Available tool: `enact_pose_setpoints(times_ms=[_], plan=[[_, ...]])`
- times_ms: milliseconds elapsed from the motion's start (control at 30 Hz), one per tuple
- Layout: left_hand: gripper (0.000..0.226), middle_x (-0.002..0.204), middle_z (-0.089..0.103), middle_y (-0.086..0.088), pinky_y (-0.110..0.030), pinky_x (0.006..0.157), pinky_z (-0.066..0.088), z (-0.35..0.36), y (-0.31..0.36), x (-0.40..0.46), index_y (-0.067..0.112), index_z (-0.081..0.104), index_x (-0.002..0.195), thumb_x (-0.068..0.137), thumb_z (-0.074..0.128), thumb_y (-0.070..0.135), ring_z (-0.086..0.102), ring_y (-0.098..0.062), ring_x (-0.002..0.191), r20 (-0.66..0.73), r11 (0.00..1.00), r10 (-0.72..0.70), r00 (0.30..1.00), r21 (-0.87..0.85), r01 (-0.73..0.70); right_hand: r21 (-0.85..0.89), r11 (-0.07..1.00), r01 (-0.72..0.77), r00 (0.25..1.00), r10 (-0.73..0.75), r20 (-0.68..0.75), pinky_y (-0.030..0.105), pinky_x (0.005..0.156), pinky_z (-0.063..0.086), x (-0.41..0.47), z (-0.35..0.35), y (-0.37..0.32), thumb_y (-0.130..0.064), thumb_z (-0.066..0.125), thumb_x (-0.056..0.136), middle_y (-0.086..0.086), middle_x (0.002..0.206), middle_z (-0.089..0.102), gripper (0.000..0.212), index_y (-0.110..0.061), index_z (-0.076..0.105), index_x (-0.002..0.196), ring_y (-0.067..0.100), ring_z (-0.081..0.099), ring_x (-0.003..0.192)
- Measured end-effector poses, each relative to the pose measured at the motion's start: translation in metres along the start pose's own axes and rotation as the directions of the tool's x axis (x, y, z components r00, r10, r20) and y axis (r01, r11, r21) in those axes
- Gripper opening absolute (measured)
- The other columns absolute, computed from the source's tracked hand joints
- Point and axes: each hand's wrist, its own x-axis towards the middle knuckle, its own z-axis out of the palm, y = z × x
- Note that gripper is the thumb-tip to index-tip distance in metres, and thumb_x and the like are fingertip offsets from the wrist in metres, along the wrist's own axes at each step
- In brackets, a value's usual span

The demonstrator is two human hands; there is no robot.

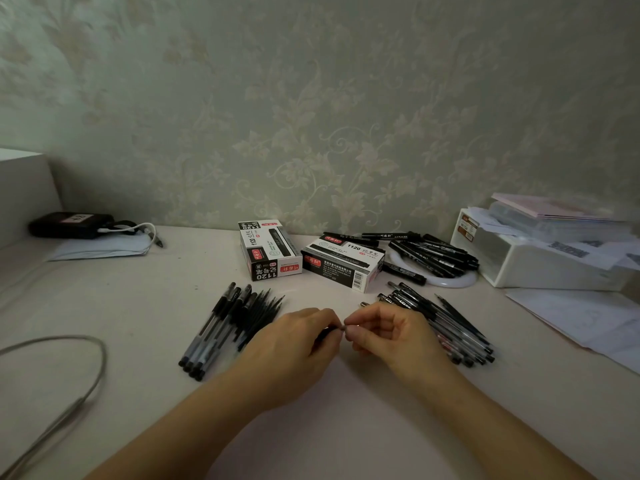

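A pale bench point(145, 306) runs along a wallpapered wall. At its back stand two marker boxes, one point(268, 251) to the left and the other point(343, 265) just beside it on the right. Behind the right box a heap of black markers point(433, 254) lies across a white ring point(450, 281). Further right sits a white storage box point(540, 268) stacked with clutter, with loose papers point(581, 320) spread in front of it. At the far left a black pouch point(69, 225) with a white cable point(138, 227) rests on a folded sheet, and a grey cable point(69, 337) loops over the near left of the bench. Two fans of pens flank the working spot: a left pile point(228, 327) and a right pile point(446, 323), the latter partly hidden behind the right hand point(388, 334). Nothing lies between the hands and the viewer. The left hand point(294, 348) has its fingers curled round a dark pen point(329, 331), held just above the bench between the two piles, most of its barrel hidden in the grip. The right hand meets it fingertip to fingertip, thumb and forefinger pinching the pen's exposed end, the other fingers curled in.
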Motion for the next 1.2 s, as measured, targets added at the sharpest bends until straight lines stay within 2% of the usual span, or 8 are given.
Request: enact_pose_setpoints(times_ms=[267, 533, 700, 833, 900, 1000, 1100, 1200], plan=[[0.025, 0.092, 0.056, 0.011, -0.030, 0.075, 0.046, 0.003, -0.003, 0.005, 0.027, 0.063, 0.114, 0.099, 0.045, 0.032, 0.051, -0.006, 0.084, -0.041, 0.998, 0.062, 0.997, 0.026, -0.061, -0.039, 0.998, -0.053, 0.999, 0.052, -0.009, 0.012, 0.061, 0.049, 0.003, -0.004, 0.008, -0.017, 0.073, 0.086, 0.002, 0.074, 0.075, 0.001, -0.016, 0.074, 0.085, 0.004, 0.067, 0.065], [0.017, 0.092, 0.057, 0.013, -0.032, 0.069, 0.048, 0.002, 0.002, 0.003, 0.031, 0.063, 0.109, 0.095, 0.053, 0.032, 0.054, -0.007, 0.076, -0.118, 0.998, 0.064, 0.991, -0.006, -0.065, -0.240, 0.970, 0.026, 1.000, -0.025, 0.009, 0.013, 0.053, 0.043, 0.004, 0.002, 0.007, -0.059, 0.047, 0.086, -0.006, 0.062, 0.066, 0.045, -0.020, 0.066, 0.071, 0.001, 0.057, 0.053], [0.014, 0.091, 0.056, 0.014, -0.030, 0.069, 0.048, 0.002, 0.001, 0.002, 0.031, 0.062, 0.106, 0.094, 0.055, 0.031, 0.054, -0.006, 0.079, -0.117, 0.998, 0.067, 0.991, -0.001, -0.067, -0.211, 0.976, 0.060, 0.993, -0.037, 0.111, 0.015, 0.058, 0.046, 0.005, -0.005, 0.011, -0.038, 0.060, 0.093, -0.006, 0.076, 0.069, 0.013, -0.029, 0.065, 0.085, 0.002, 0.058, 0.061], [0.015, 0.090, 0.053, 0.018, -0.011, 0.064, 0.039, 0.004, 0.002, 0.003, 0.031, 0.062, 0.107, 0.094, 0.055, 0.031, 0.051, -0.003, 0.078, -0.112, 0.996, 0.089, 0.990, -0.003, -0.090, -0.277, 0.957, 0.089, 0.994, -0.069, 0.080, 0.014, 0.053, 0.041, 0.006, -0.003, 0.012, -0.046, 0.050, 0.095, -0.007, 0.060, 0.058, 0.036, -0.020, 0.060, 0.072, 0.002, 0.051, 0.052], [0.014, 0.090, 0.053, 0.017, -0.012, 0.065, 0.040, 0.005, 0.002, 0.003, 0.031, 0.062, 0.106, 0.094, 0.056, 0.031, 0.051, -0.003, 0.077, -0.114, 0.996, 0.087, 0.990, -0.009, -0.088, -0.296, 0.950, 0.096, 0.995, -0.085, 0.052, 0.014, 0.051, 0.040, 0.006, -0.001, 0.011, -0.054, 0.046, 0.091, -0.006, 0.058, 0.058, 0.045, -0.018, 0.060, 0.067, 0.003, 0.050, 0.049], [0.013, 0.091, 0.055, 0.015, -0.023, 0.069, 0.046, 0.005, 0.001, 0.003, 0.031, 0.062, 0.105, 0.094, 0.055, 0.031, 0.053, -0.005, 0.079, -0.122, 0.997, 0.067, 0.990, -0.025, -0.071, -0.231, 0.970, 0.075, 0.996, -0.061, 0.065, 0.015, 0.054, 0.044, 0.006, -0.001, 0.011, -0.058, 0.051, 0.087, -0.003, 0.068, 0.067, 0.038, -0.023, 0.065, 0.080, 0.003, 0.057, 0.055], [0.011, 0.091, 0.056, 0.015, -0.021, 0.070, 0.046, 0.006, 0.000, 0.003, 0.030, 0.062, 0.103, 0.094, 0.055, 0.031, 0.053, -0.003, 0.080, -0.119, 0.997, 0.059, 0.991, -0.038, -0.064, -0.227, 0.970, 0.090, 0.991, -0.064, 0.119, 0.016, 0.055, 0.043, 0.006, -0.005, 0.013, -0.042, 0.059, 0.093, -0.004, 0.071, 0.066, 0.020, -0.025, 0.064, 0.083, 0.004, 0.055, 0.058], [0.011, 0.090, 0.055, 0.016, -0.012, 0.067, 0.041, 0.006, 0.001, 0.004, 0.029, 0.063, 0.102, 0.093, 0.057, 0.030, 0.051, -0.001, 0.079, -0.124, 0.996, 0.076, 0.989, -0.037, -0.081, -0.295, 0.948, 0.117, 0.991, -0.091, 0.102, 0.014, 0.053, 0.038, 0.007, -0.004, 0.014, -0.039, 0.053, 0.097, -0.010, 0.057, 0.054, 0.035, -0.015, 0.058, 0.072, 0.001, 0.046, 0.050]])
